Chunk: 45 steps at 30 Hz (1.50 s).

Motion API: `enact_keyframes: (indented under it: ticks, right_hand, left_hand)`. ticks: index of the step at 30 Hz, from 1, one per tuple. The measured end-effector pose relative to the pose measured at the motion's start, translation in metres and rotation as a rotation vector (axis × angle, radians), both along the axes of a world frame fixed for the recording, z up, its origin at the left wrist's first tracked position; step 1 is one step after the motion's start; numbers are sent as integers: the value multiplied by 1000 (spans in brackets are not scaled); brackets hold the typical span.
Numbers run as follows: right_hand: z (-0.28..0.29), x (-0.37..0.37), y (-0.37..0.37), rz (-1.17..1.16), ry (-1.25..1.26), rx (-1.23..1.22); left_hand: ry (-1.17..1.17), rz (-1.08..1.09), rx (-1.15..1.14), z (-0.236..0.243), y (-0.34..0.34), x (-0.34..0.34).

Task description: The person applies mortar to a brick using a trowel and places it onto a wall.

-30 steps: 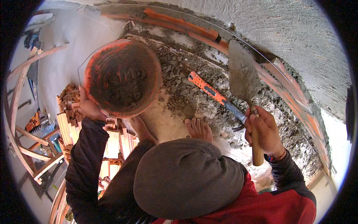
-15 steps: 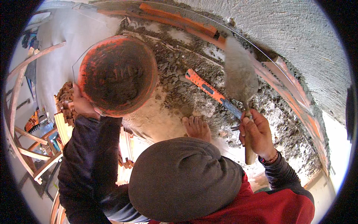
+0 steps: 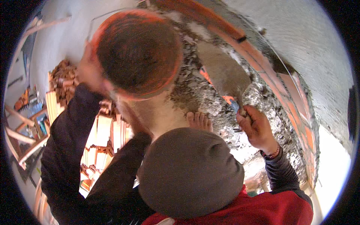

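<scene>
My left hand (image 3: 91, 73) is closed on the side of an orange bucket (image 3: 176, 71), held tilted so that its dark, mortar-smeared inside shows. The bucket's thin wire handle stands out at its far left. In my right hand (image 3: 258, 129) is the handle of a mason's trowel (image 3: 226, 71), its broad grey blade reaching away from me. Under the blade, an orange-handled hammer (image 3: 227, 99) lies on the rubble, mostly covered by the trowel. The bucket and the trowel blade are a short way apart.
A low course of orange bricks (image 3: 258, 56) runs beside the grey rough wall (image 3: 300, 33), with a string line (image 3: 279, 58) along it. Broken mortar (image 3: 187, 80) covers the ground by my bare foot (image 3: 198, 120). Stacked bricks (image 3: 62, 77) and wooden pieces (image 3: 24, 120) stand left.
The bucket has moved right and farther from me in my left hand. The trowel blade has swung left and now covers much of the hammer. My view has shifted slightly.
</scene>
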State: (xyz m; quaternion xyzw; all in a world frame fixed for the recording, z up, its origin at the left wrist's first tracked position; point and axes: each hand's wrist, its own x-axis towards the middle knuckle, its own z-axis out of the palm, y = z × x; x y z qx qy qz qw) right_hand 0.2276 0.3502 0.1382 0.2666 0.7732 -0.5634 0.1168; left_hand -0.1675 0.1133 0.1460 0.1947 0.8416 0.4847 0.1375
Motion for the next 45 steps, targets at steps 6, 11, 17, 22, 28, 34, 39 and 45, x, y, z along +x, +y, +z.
enact_keyframes:
  ticks: [6,11,17,22,28,34,39,45]
  right_hand:
    - [20,-115,1,410,87,718]
    - [25,-198,-7,683,203,1181]
    - [32,-235,-24,908,315,1152]
    - [29,-230,-28,949,74,962]
    - [19,-212,-26,906,62,667]
    - [7,-189,-22,816,207,486]
    - [3,-167,-7,700,127,305]
    - [21,-105,10,381,91,449]
  left_hand:
    - [254,-137,-217,-11,1,10]
    - [-261,-91,-108,40,16,33]
    - [106,-409,78,34,12,35]
    - [-423,-179,589,12,-4,32]
    - [-497,-14,738,3,-23,21]
    - [-536,36,763,1,-27,17]
    - [-569,71,741,-3,-24,11]
    - [-620,169,571,-1,-15,7]
